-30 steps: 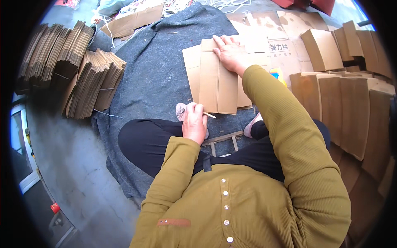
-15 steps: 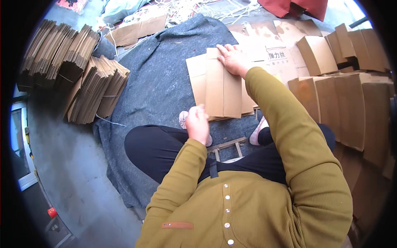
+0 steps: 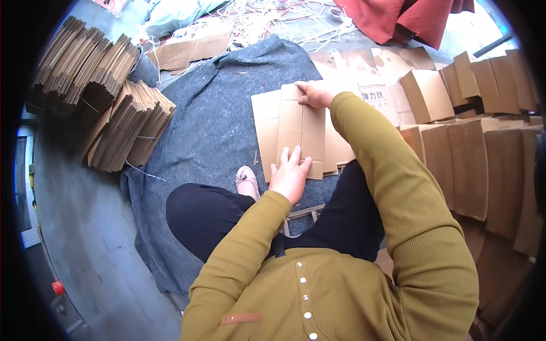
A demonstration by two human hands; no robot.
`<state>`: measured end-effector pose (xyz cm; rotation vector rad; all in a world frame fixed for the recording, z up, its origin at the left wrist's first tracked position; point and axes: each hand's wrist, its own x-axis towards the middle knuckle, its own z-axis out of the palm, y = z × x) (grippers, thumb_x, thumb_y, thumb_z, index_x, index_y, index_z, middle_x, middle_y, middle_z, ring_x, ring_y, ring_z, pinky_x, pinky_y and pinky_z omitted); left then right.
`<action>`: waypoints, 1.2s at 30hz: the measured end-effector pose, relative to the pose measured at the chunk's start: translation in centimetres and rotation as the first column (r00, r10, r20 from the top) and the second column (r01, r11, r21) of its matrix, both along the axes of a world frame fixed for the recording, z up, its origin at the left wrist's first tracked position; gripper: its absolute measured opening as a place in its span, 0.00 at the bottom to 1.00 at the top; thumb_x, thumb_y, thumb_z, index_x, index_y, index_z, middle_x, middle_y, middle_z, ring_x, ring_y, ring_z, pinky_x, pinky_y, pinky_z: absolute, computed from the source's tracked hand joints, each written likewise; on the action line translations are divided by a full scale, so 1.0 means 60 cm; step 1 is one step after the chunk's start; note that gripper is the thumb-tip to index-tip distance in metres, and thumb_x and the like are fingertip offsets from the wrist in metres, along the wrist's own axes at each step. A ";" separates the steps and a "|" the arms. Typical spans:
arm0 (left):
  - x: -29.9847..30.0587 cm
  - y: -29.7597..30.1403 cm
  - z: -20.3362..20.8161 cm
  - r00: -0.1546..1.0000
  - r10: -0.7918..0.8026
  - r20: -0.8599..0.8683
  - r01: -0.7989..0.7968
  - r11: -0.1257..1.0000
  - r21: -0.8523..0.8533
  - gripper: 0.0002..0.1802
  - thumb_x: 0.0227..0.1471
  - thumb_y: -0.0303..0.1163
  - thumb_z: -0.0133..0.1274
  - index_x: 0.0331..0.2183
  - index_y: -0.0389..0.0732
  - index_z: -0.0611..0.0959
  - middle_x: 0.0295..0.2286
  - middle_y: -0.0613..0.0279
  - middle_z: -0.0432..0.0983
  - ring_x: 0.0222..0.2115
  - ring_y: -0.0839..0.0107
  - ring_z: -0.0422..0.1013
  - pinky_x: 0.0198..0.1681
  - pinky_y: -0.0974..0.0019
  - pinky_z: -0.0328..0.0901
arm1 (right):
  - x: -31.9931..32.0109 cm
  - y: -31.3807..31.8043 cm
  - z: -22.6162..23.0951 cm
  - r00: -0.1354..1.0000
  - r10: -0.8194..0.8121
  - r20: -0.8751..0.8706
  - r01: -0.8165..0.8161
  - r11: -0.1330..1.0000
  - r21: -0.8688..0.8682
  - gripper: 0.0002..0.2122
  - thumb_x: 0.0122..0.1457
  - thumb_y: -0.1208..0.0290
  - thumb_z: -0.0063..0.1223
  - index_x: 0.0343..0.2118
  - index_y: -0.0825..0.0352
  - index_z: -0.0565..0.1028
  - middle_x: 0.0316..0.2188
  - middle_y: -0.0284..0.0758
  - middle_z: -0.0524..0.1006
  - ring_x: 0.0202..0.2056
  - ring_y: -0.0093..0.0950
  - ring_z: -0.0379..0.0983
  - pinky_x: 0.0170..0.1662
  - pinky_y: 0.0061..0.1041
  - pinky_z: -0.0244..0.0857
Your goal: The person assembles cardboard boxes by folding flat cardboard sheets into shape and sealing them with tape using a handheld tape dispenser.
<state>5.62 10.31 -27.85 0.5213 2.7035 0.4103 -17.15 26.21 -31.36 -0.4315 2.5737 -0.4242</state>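
A folded brown cardboard piece (image 3: 301,133) with crease lines lies in front of me, on top of other flat cardboard (image 3: 264,128) that shows at its left and right. My right hand (image 3: 316,94) is at its far edge, thumb and fingers closed on the cardboard there; the fingertips' undersides are hidden. Near the close edge, my left hand (image 3: 290,177) rests with spread fingers on the cardboard's surface, gripping nothing. Below it all is a dark grey blanket (image 3: 199,125) on the floor.
Bundles of flat cardboard (image 3: 122,125) stand at the left. Rows of folded cardboard boxes (image 3: 463,159) fill the right side. Tangled white strapping (image 3: 273,23) and red cloth (image 3: 398,20) lie at the back. A small wooden stool frame (image 3: 307,213) is between my legs.
My left hand has come down onto the near part of the cardboard, fingers spreading. My right hand's fingers have closed at the far edge. My right leg has swung inward beside the cardboard.
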 end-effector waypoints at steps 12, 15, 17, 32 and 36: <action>-0.154 0.019 0.047 0.873 -0.206 0.442 0.346 0.901 -0.262 0.16 0.58 0.40 0.51 0.46 0.46 0.81 0.44 0.48 0.76 0.47 0.54 0.73 0.51 0.60 0.66 | 0.009 -0.018 -0.085 0.966 -0.194 0.173 0.250 0.875 -0.415 0.33 0.54 0.69 0.60 0.64 0.61 0.61 0.58 0.50 0.68 0.59 0.46 0.64 0.62 0.37 0.56; -0.188 0.010 0.032 0.827 -0.304 0.473 0.369 0.928 -0.049 0.11 0.51 0.39 0.57 0.37 0.48 0.85 0.44 0.51 0.72 0.46 0.53 0.71 0.52 0.58 0.65 | 0.012 -0.006 -0.067 0.971 -0.152 0.185 0.219 0.875 -0.432 0.33 0.55 0.66 0.60 0.64 0.59 0.62 0.57 0.50 0.68 0.58 0.47 0.63 0.62 0.40 0.57; -0.202 0.011 0.020 0.815 -0.371 0.445 0.454 0.887 -0.091 0.09 0.49 0.39 0.58 0.34 0.49 0.86 0.42 0.52 0.71 0.45 0.53 0.70 0.51 0.57 0.64 | 0.015 0.010 -0.050 0.999 -0.039 0.037 0.049 0.937 -0.345 0.32 0.58 0.59 0.57 0.64 0.58 0.61 0.57 0.50 0.68 0.57 0.47 0.64 0.62 0.40 0.57; -0.212 0.030 0.026 0.779 -0.446 0.441 0.514 0.857 -0.041 0.09 0.51 0.32 0.51 0.33 0.42 0.84 0.37 0.52 0.69 0.44 0.55 0.68 0.47 0.55 0.62 | 0.311 0.271 -0.272 0.435 -0.895 -0.093 0.888 0.410 0.211 0.26 0.52 0.46 0.58 0.40 0.70 0.78 0.45 0.50 0.77 0.52 0.48 0.69 0.54 0.43 0.63; -0.209 0.037 0.024 0.788 -0.433 0.438 0.501 0.864 -0.045 0.10 0.53 0.32 0.49 0.34 0.42 0.84 0.37 0.52 0.69 0.43 0.55 0.68 0.48 0.55 0.61 | 0.318 0.265 -0.311 0.346 -0.924 -0.164 0.937 0.333 0.103 0.26 0.51 0.48 0.61 0.39 0.70 0.77 0.39 0.49 0.79 0.47 0.46 0.73 0.52 0.41 0.65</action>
